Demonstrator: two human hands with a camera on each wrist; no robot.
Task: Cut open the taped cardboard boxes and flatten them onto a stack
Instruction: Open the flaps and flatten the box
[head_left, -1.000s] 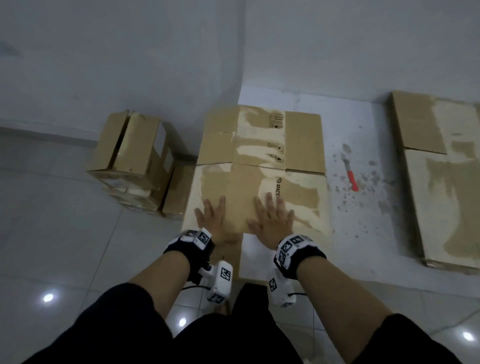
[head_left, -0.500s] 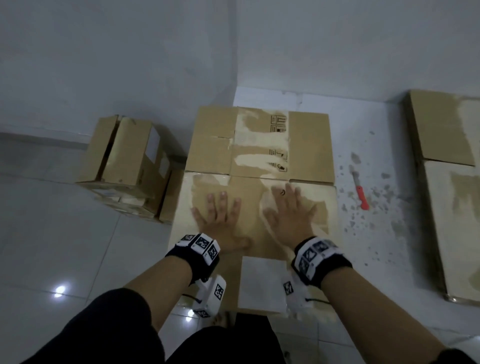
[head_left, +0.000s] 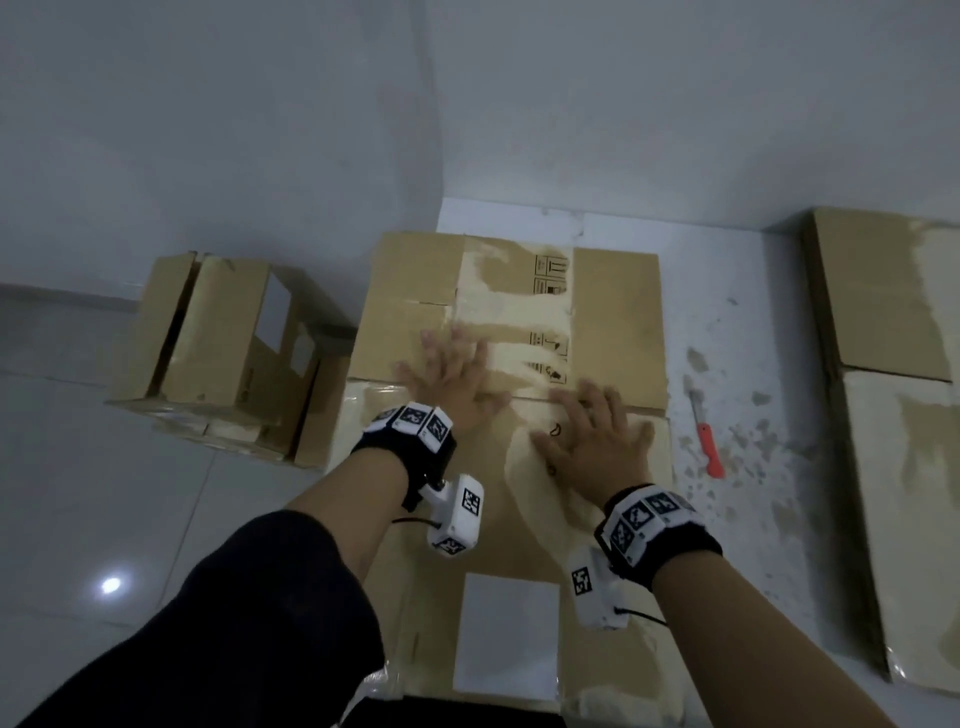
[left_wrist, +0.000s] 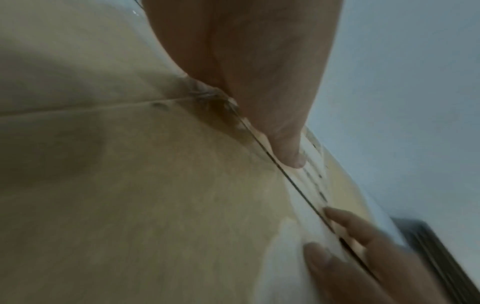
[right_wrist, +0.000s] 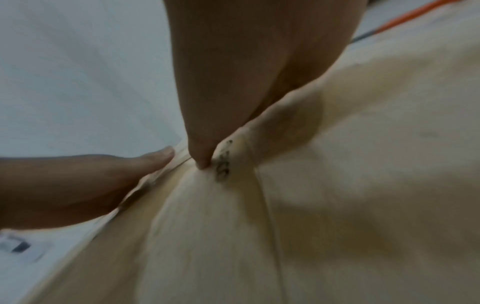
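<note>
A flattened cardboard box (head_left: 613, 322) with torn tape patches lies on the floor in front of me. My left hand (head_left: 452, 374) presses flat on it with fingers spread, lying across the fold between the near and far panels. My right hand (head_left: 592, 441) presses flat on the near panel just short of that fold. In the left wrist view the left hand (left_wrist: 272, 82) touches the fold line on the cardboard (left_wrist: 130, 185), with the right hand's fingers (left_wrist: 350, 246) close by. The right wrist view shows the right hand (right_wrist: 233, 82) on the cardboard (right_wrist: 337, 205) next to the left hand (right_wrist: 78, 185).
An orange-handled box cutter (head_left: 709, 452) lies on the speckled floor right of the box. A standing cardboard box (head_left: 223, 353) is at the left by the wall. More flattened cardboard (head_left: 893, 415) lies at the far right. A white label (head_left: 506, 634) marks the near panel.
Both hands have slid away from me across the near panel toward the fold. The left hand now reaches onto the far panel. My view has moved closer.
</note>
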